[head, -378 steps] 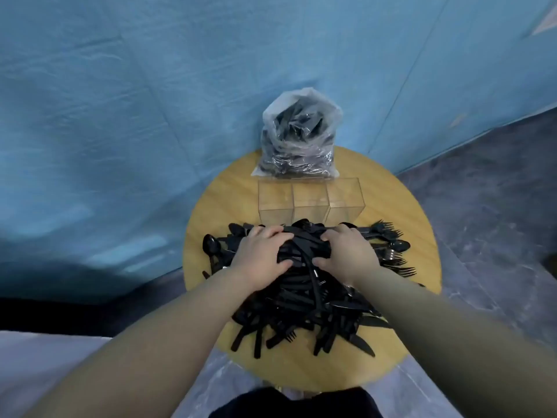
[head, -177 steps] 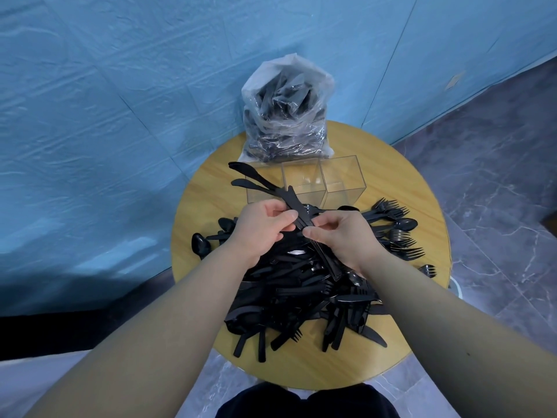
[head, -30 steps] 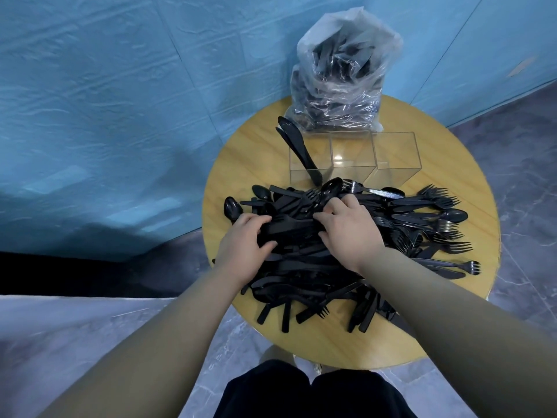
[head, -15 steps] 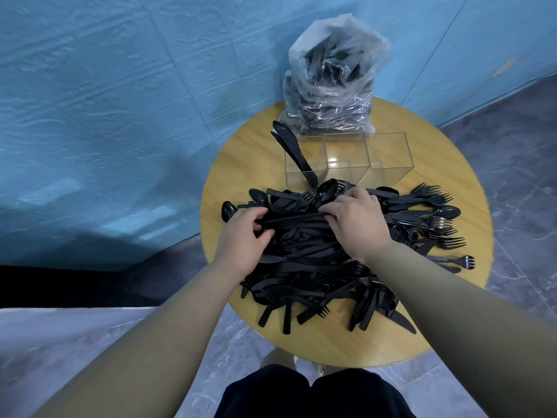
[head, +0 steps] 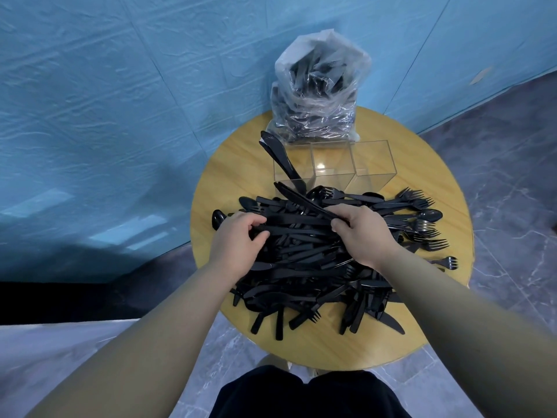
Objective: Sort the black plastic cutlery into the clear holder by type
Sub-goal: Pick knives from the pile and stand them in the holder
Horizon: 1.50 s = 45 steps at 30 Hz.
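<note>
I saw the loose heap of black plastic knives, forks and spoons covering the centre of the round light-wood table. My right hand, right of centre, pinched a long black knife between thumb and fingers, its far end angled up-left toward the holder. My left hand, left of centre, had its fingers curled round another black piece in the heap. The clear three-compartment holder stood above the heap; its leftmost compartment held a few black knives leaning left. Behind it, at upper centre, stood a clear plastic bag of black cutlery against the blue wall.
</note>
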Each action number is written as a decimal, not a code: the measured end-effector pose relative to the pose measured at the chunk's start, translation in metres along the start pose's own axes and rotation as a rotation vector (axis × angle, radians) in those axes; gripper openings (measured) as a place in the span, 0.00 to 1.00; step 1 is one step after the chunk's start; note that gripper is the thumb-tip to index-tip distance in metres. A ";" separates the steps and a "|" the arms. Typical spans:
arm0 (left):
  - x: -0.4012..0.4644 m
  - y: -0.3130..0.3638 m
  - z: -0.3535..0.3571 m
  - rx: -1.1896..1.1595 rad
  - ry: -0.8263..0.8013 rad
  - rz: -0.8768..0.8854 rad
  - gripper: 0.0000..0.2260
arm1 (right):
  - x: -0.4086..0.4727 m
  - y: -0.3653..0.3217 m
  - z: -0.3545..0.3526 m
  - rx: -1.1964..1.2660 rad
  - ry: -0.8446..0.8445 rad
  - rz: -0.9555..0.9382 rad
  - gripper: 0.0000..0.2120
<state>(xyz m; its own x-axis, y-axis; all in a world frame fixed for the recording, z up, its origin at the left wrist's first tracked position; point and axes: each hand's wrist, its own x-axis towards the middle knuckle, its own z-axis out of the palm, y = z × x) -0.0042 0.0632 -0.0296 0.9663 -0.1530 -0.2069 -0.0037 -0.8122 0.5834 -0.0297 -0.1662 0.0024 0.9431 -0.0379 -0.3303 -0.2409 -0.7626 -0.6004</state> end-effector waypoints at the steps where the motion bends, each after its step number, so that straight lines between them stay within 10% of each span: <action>1: -0.002 -0.003 0.000 0.030 -0.022 0.015 0.13 | -0.002 0.000 0.001 -0.008 -0.013 0.012 0.16; 26: -0.033 -0.033 0.011 0.333 -0.116 0.116 0.12 | -0.029 -0.007 0.028 -0.169 -0.040 -0.062 0.15; 45: 0.007 0.048 -0.033 -0.248 -0.089 0.041 0.03 | -0.024 -0.016 -0.011 0.035 0.028 -0.115 0.14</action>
<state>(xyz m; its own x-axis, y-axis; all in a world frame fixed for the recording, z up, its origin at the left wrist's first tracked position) 0.0109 0.0418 0.0227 0.9401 -0.2408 -0.2412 0.0316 -0.6431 0.7651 -0.0456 -0.1606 0.0278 0.9709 0.0298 -0.2376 -0.1384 -0.7400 -0.6583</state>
